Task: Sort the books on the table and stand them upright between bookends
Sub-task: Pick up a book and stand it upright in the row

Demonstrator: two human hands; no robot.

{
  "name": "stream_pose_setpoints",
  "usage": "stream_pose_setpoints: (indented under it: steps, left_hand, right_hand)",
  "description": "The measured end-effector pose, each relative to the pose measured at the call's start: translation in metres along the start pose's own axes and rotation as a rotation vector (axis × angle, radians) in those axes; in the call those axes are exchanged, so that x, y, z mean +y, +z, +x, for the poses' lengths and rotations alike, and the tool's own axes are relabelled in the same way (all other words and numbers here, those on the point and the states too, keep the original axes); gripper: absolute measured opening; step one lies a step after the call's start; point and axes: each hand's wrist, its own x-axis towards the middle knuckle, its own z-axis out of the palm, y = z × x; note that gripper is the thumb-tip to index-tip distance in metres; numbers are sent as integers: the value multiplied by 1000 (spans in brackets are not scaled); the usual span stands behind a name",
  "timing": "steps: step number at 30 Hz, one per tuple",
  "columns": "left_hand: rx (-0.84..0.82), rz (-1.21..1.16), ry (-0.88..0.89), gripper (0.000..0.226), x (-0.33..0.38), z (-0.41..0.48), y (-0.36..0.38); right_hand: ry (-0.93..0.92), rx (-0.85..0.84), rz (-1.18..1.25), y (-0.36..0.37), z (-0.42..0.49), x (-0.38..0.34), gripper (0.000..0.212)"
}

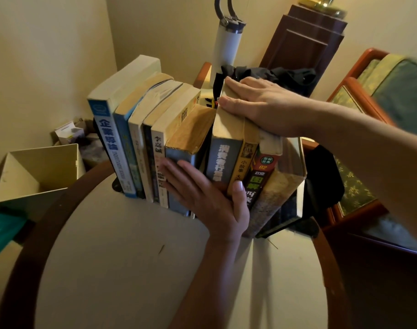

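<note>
**Book row on a round table (122, 257), head view.** The books are stood at the table's 12 o'clock edge, spines toward the viewer and long axes near upright, between a left bookend (117, 186) and a right bookend (308, 227). The row is split in two. A left group (141, 148) is packed close, and a right group (226, 160) is set at its 3 o'clock, with a dark gap (203, 155) left between them at spine height. How much of the apparent splay is lens distortion cannot be told. The left hand (202, 195) is laid flat over the gap. Its fingers (176, 176) are held straight and spread on the grey spine at 9 o'clock, its thumb (238, 193) is pressed on the spines at 3 o'clock, and nothing is gripped. The right hand (267, 103) is rested palm-down on the right group's top edges, fingers straight and together. The gap is judged nearer the left hand. To close it, the right group is likely to be slid toward 9 o'clock, steadied from above.
</note>
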Motion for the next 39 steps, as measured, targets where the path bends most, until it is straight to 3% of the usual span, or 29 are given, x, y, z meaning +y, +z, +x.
stream_pose_setpoints:
  steps: [14,26,29,34,39]
  left_hand:
    - [-27,32,7,98,-1,0,-2]
    - [-58,20,4,101,-1,-2,-3]
    - [-99,-19,-6,99,5,-13,-7]
    - [-124,-18,39,100,27,-32,0]
    - [-78,50,34,101,25,-34,14]
  right_hand:
    - [14,-13,38,2,-8,-4,103]
    - [15,14,85,0,-13,-8,90]
    - [61,56,156,-2,-24,6,82]
    - [123,92,226,9,-44,39,90]
    - [110,101,391,20,-49,41,74]
